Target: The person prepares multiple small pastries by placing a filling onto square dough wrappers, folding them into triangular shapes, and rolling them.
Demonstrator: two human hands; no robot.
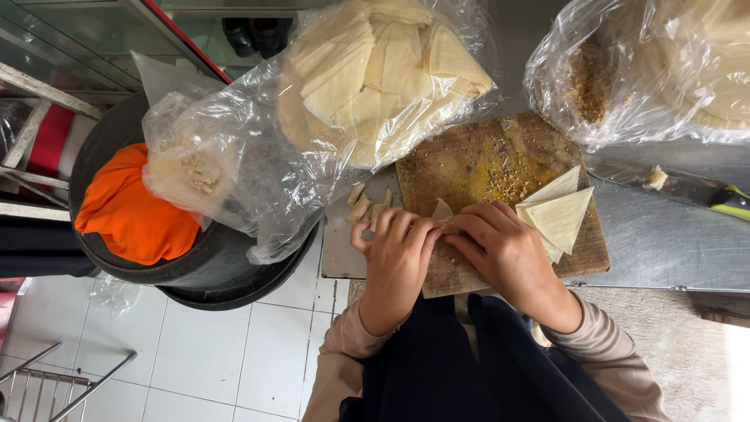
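My left hand (397, 262) and my right hand (504, 250) meet over the near edge of a worn wooden board (476, 160). Together they pinch a small pale pastry sheet (443, 211) between the fingertips, its pointed corner sticking up. A stack of triangular pastry sheets (558, 212) lies on the board just right of my right hand. Crumbly filling (512, 186) is scattered in the board's middle. Several small folded pieces (367, 205) lie left of the board, beyond my left hand.
A clear bag of cut pastry sheets (375, 74) lies behind the board. Another plastic bag (625, 78) with brown crumbs sits at the back right. A knife (687, 187) rests on the metal counter. An orange cloth (133, 211) sits on a black bin at left.
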